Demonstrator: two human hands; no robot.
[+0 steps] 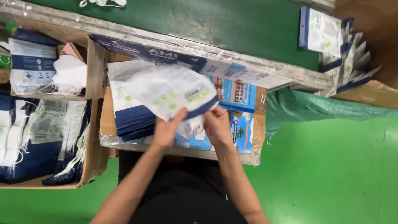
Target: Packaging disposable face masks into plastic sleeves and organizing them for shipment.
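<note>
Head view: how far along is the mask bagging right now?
Done: filled pouches fill the left box, more sit top right. In hand: left hand and right hand hold a pouch with a mask. Left: loose masks and flat pouches.

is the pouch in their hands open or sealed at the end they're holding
Open, it seems: both hands, left hand and right hand, grip the pouch at its blue-edged end, where something white sticks out.

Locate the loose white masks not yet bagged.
The loose white masks lie upper left in the head view, inside a cardboard box, left of the pouch stack.
</note>
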